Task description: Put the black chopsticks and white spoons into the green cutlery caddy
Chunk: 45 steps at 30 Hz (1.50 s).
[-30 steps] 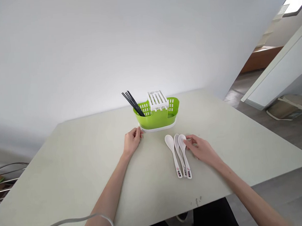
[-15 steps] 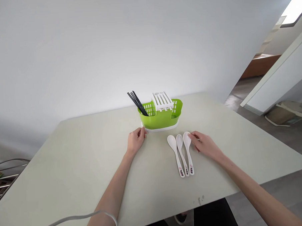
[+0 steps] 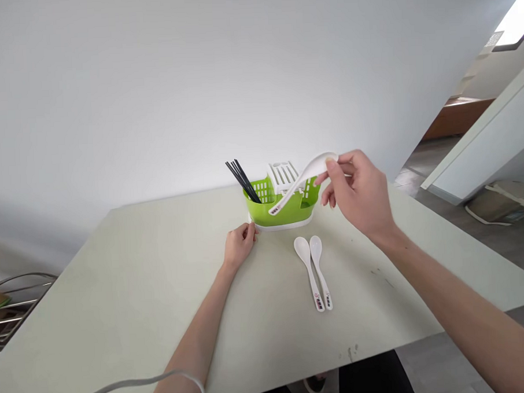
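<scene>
Nearest me, a grey cable [image 3: 122, 386] runs across my left forearm at the bottom edge of view. On the pale green table [image 3: 118, 295], two white soup spoons [image 3: 314, 269] lie side by side, touching, bowls pointing away from me, handles w/ small red-and-black print toward me.

Left of them, my left hand [image 3: 239, 248] rests on the tabletop, fingers curled loosely together, fingertips against the white base at the left end of the green cutlery caddy [image 3: 283, 201].

My right hand [image 3: 361, 197] is up in the air, right of the caddy and above the two spoons. Thumb and forefinger pinch the bowl end of a third white soup spoon [image 3: 300, 180]; other fingers curled under. The spoon slants down-left, handle tip in front of the caddy's middle, can't tell if it touches.

In the caddy: black chopsticks [image 3: 243, 180] lean out of the left compartment, a white slotted rack [image 3: 282, 173] sits on top at centre. Behind it all, a plain white wall [image 3: 152, 79].
</scene>
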### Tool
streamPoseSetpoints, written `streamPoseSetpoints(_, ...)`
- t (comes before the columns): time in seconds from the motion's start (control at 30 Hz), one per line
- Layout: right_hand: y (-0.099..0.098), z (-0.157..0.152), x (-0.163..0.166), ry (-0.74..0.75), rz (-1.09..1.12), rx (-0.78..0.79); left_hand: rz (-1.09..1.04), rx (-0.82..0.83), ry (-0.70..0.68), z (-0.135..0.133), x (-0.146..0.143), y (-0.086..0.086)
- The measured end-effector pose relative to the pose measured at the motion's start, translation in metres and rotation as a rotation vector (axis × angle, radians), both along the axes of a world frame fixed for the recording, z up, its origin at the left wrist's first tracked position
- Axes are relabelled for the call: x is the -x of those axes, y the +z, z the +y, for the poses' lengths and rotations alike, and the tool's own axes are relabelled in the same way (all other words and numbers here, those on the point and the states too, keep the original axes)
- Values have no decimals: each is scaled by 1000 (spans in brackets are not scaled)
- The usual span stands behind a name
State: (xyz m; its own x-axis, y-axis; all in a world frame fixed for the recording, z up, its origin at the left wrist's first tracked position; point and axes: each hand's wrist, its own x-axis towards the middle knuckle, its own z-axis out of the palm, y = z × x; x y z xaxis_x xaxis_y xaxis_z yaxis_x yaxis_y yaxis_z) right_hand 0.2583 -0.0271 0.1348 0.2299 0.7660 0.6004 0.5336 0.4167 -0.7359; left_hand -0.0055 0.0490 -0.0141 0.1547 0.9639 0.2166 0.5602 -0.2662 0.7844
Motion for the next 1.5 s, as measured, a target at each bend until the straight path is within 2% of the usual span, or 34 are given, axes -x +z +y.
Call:
streamPoseSetpoints(0.1, 16, 16, 17, -33, -172, -113, -4, 0, 2, 1, 1, -1)
streamPoseSetpoints(0.23, 23, 41, 34, -71, -444, -169, -11, -2, -8, 2, 2, -2)
streamPoseSetpoints(0.4, 17, 53, 59, -136, -800, -83, -17, 4, -6, 2, 2, -2)
streamPoseSetpoints(0.57, 11, 52, 81, -109, -971, 18, -35, 7, -8, 1, 1, -2)
streamPoseSetpoints(0.87, -5, 60, 114, 9, -1029, 245, 3, 1, -2, -1, 0, 3)
streamPoseSetpoints(1.07, -17, 70, 128, -2, -995, 298, -5, 6, -1, -2, -1, 5)
streamPoseSetpoints(1.27, -18, 73, 127, 17, -984, 329, -12, 8, -6, -1, 0, 3)
streamPoseSetpoints(1.5, -28, 40, 104, 101, -887, 275, 15, -8, -8, -2, 0, 4)
